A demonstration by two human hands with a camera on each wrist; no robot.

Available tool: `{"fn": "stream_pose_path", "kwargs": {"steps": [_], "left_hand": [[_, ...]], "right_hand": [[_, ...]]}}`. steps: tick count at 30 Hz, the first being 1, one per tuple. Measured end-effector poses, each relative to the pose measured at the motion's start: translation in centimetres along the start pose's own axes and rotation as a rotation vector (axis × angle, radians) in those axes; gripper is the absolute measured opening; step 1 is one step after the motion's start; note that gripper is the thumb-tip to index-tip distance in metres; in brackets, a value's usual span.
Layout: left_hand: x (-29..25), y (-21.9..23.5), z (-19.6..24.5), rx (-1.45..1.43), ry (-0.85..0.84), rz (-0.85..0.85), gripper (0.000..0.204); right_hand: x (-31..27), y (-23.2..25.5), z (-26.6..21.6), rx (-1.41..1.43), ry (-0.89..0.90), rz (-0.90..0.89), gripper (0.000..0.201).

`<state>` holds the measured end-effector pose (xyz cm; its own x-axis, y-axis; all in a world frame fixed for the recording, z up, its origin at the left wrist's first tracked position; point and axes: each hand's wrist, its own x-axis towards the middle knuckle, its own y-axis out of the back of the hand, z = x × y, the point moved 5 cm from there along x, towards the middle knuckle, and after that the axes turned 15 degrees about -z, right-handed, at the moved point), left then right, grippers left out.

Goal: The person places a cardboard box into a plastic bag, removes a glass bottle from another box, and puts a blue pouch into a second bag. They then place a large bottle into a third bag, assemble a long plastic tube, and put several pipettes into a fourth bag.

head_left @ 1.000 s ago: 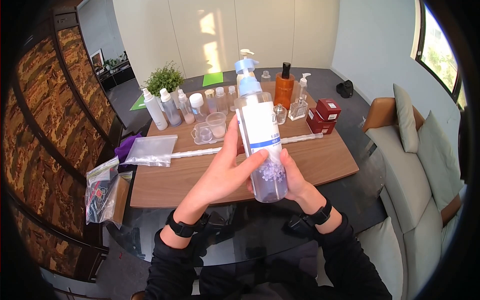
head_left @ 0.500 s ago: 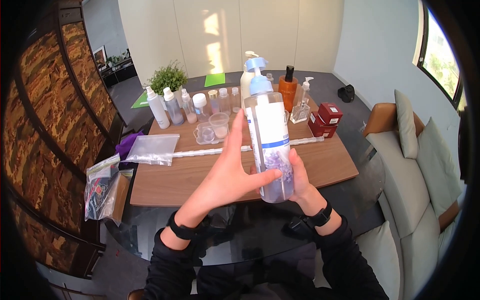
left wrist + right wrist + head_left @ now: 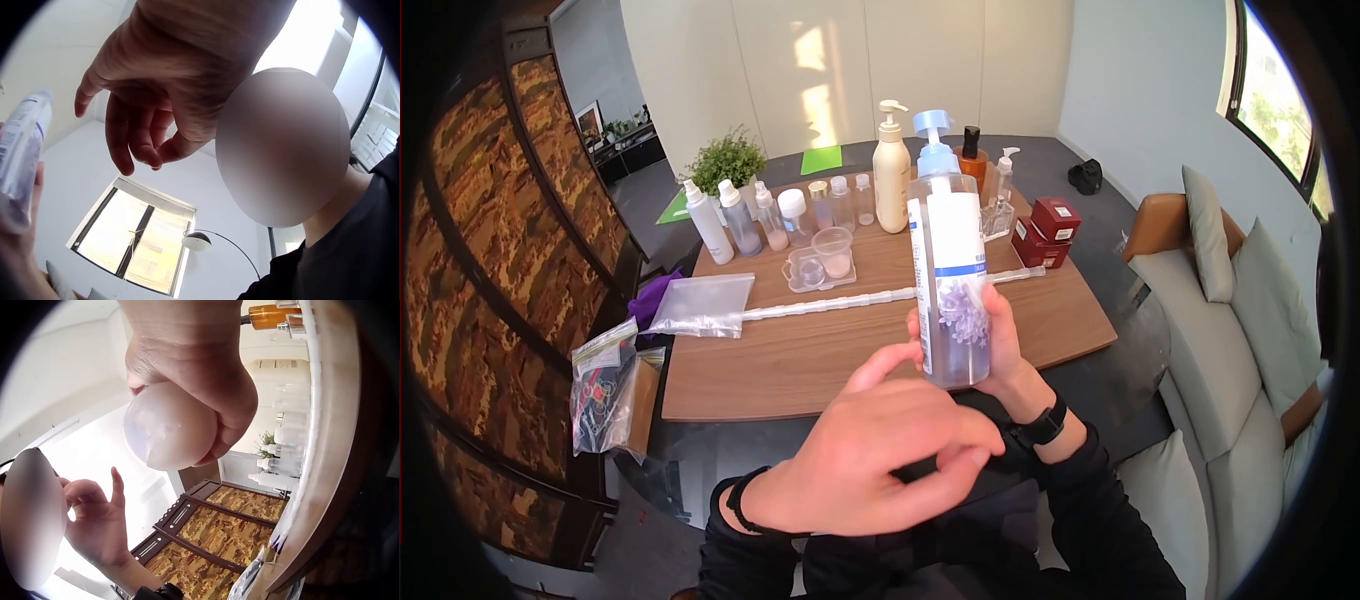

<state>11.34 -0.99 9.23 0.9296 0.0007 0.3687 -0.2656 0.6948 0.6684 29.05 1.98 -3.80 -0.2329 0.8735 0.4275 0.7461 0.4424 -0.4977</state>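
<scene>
A clear pump bottle [image 3: 956,250] with a light blue pump head, a white label, a blue band and purple flowers stands upright in the air above the table. My right hand [image 3: 1006,350] grips its lower part, thumb along the near right side. In the right wrist view the bottle's round base [image 3: 169,425] shows beneath the palm. My left hand [image 3: 870,450] is apart from the bottle, lower and closer to my body, back of the hand up. Its fingers are loosely bent and hold nothing, as the left wrist view also shows of the hand [image 3: 144,94].
On the wooden tabletop [image 3: 800,370] stand several small bottles and jars, a cream pump bottle [image 3: 891,180], an amber bottle [image 3: 971,160] and red boxes [image 3: 1048,235]. A clear plastic tray [image 3: 820,280], a long white strip [image 3: 830,305] and a plastic bag [image 3: 703,305] lie nearer.
My left hand has left the bottle's side and come down toward my body, its fingers bending. The right hand still holds the bottle, which has shifted to the right.
</scene>
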Motion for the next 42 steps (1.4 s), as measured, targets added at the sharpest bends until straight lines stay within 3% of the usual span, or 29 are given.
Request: {"fn": "stream_pose_path", "kwargs": {"steps": [3, 4, 5, 7, 8, 11, 12, 18, 21, 24, 32, 35, 38, 40, 42], "left_hand": [[0.2, 0.5, -0.8, 0.005, 0.044, 0.087, 0.008], [0.0, 0.7, -1.5, 0.056, -0.017, 0.069, 0.021], [0.1, 1.0, -2.3, 0.103, 0.015, 0.185, 0.032], [0.6, 1.5, -3.3, 0.199, 0.081, 0.415, 0.054], [0.8, 1.4, -5.0, 0.229, 0.146, 0.347, 0.092], [1.7, 0.7, -8.4, -0.108, 0.245, 0.329, 0.106], [2.0, 0.4, -10.1, -0.238, 0.246, 0.235, 0.11], [2.3, 0.7, -9.1, -0.263, 0.186, 0.215, 0.106], [2.0, 0.7, -9.9, -0.291, 0.145, 0.294, 0.094], [1.8, 1.8, -9.9, -0.567, 0.136, 0.454, 0.082], [1.7, 1.9, -8.7, -0.539, 0.059, 0.327, 0.073], [1.6, 2.0, -9.8, -0.468, 0.126, 0.322, 0.075], [0.9, 3.2, -10.6, -0.204, 0.227, 0.354, 0.073], [0.5, 4.3, -11.8, -0.193, 0.285, 0.333, 0.069], [-0.2, 5.3, -13.8, -0.22, 0.36, 0.375, 0.06]], "right_hand": [[-0.2, 0.3, 0.1, 0.013, -0.004, 0.038, 0.073], [-0.4, 0.2, 0.0, -0.007, -0.008, 0.099, 0.072], [-0.6, 0.2, 0.0, -0.026, -0.011, 0.16, 0.072], [-0.4, 0.1, 0.1, 0.009, -0.014, 0.055, 0.072], [-0.3, 0.1, 0.1, 0.025, -0.016, 0.002, 0.072], [-0.3, 0.4, 0.2, -0.047, -0.014, 0.049, 0.073], [-0.4, -0.2, 0.2, 0.031, -0.042, -0.028, 0.074], [-0.4, -0.7, -0.3, 0.007, -0.023, -0.05, 0.077], [-0.8, -0.4, 0.4, 0.154, -0.083, -0.185, 0.079], [-1.1, -1.4, 1.0, 0.229, -0.217, -0.303, 0.082], [-0.6, -2.1, 0.4, -0.083, -0.222, -0.333, 0.087], [-0.4, -0.7, -0.6, -0.501, -0.128, -0.015, 0.081], [0.2, 1.1, -1.0, -0.634, -0.102, 0.183, 0.077], [-0.1, 3.1, -1.2, -0.752, -0.094, 0.333, 0.075], [-0.5, 3.3, -2.6, -0.87, -0.071, 0.36, 0.076]]}}
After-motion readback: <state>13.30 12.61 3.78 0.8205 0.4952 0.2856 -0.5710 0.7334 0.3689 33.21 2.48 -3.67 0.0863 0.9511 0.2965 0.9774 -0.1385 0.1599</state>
